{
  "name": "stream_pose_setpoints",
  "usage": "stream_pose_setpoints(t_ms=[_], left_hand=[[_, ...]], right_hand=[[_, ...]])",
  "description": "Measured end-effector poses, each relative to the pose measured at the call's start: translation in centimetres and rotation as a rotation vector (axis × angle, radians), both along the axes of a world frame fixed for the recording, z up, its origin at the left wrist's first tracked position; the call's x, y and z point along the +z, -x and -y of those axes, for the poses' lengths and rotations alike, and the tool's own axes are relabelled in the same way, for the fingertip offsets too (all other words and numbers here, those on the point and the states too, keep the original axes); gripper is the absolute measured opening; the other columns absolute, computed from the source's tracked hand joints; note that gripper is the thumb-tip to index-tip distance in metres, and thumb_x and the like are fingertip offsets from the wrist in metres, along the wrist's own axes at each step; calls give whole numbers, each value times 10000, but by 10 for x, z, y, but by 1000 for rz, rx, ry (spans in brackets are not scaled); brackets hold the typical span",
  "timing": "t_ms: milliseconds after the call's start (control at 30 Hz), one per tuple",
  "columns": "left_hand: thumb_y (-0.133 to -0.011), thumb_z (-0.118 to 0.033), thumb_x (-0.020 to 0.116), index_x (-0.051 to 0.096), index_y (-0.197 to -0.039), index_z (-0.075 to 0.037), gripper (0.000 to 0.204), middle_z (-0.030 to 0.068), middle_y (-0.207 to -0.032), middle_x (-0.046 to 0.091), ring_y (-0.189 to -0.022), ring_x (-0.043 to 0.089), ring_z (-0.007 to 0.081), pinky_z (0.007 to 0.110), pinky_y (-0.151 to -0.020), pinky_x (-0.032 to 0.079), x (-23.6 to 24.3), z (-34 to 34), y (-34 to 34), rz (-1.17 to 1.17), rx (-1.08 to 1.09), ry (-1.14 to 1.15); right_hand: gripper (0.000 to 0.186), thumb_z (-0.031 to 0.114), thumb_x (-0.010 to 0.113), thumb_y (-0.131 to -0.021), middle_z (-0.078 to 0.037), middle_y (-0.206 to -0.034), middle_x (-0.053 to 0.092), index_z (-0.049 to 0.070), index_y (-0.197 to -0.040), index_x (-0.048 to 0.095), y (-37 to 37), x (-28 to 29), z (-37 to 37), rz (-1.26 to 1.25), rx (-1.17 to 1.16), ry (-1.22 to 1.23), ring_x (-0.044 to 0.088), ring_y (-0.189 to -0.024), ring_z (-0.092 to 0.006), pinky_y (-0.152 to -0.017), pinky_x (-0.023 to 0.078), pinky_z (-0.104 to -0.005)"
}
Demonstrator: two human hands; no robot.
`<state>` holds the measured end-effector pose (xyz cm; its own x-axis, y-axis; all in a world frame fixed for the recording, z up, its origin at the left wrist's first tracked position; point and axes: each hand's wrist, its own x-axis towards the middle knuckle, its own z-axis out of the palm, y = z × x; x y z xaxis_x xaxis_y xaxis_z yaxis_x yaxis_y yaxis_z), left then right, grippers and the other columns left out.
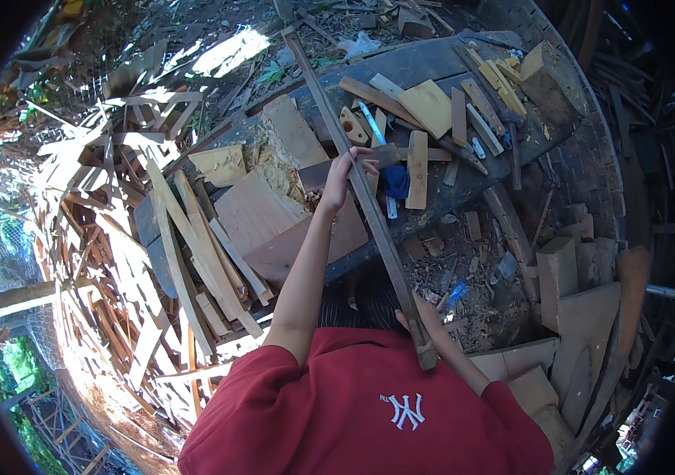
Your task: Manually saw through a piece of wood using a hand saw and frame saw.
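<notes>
A long, narrow wooden bar (386,237) runs slantwise from the far side of the bench down to my chest, with a small block at its near end. My left hand (341,179) is closed around its middle, fingers curled over the top edge. Near the lower end, my right hand (424,311) grips the same bar; part of that hand is hidden behind it. Below my left hand lies a large wooden slab (262,214) with a rough, split face. A dark wood strip (318,176) and a blue cloth (394,181) lie close by.
The dark workbench (432,57) carries several short wood offcuts (426,108), a light-blue pen-like tool (371,122) and a hammer-shaped wooden piece (417,170). Long slats (191,229) lean at left beside a heap of scrap strips (100,293). Larger boards (587,317) stand at right.
</notes>
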<state>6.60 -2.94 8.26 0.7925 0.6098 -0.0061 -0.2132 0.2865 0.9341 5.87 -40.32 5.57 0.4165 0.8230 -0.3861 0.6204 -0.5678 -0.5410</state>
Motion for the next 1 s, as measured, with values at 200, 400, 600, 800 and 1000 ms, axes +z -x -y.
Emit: stream_pose_setpoints(t_ms=[200, 400, 600, 800, 1000], left_hand=[[-952, -391, 424, 641, -880, 38, 485, 114, -723, 667, -652, 615, 165, 290, -637, 470, 7, 7, -7, -174, 61, 124], [-932, -491, 458, 614, -788, -4, 532, 82, -709, 652, -645, 551, 158, 323, -653, 440, 13, 16, -6, -272, 104, 83], [-942, -379, 462, 637, -986, 14, 433, 236, -968, 655, -1029, 583, 308, 415, -943, 401, -16, -29, 9, -698, 387, -557], [-886, -318, 393, 406, -1393, 33, 617, 294, -1453, 336, -1403, 250, 387, 459, -1171, 143, -83, -40, -3, -1120, 512, -1207], [-874, -286, 406, 439, -1364, 48, 594, 294, -1433, 367, -1387, 292, 380, 454, -1159, 188, -91, -43, -6, -1002, 485, -1252]], right_hand=[[657, 198, 613, -844, -223, -1179, 586, 33, -1419, 341, -112, 54, -69, -571, 306, 111, 590, -1085, -314, -910, 478, -390], [313, 263, 552, -958, -72, -745, 610, 76, -1202, 492, -79, 98, -176, -1451, -344, -296, 602, -587, -103, -503, 492, -253], [266, 316, 601, -933, -12, -606, 534, 79, -969, 487, -70, 107, -192, -1208, -331, -181, 536, -464, -87, -415, 468, -256], [215, 230, 655, -884, -18, -608, 549, 62, -899, 524, -79, 103, -188, -1318, -398, -172, 557, -464, -105, -454, 521, -296], [209, 186, 642, -877, 0, -560, 487, 54, -934, 490, -90, 109, -221, -1246, -424, -215, 472, -360, -86, -319, 400, -235]])
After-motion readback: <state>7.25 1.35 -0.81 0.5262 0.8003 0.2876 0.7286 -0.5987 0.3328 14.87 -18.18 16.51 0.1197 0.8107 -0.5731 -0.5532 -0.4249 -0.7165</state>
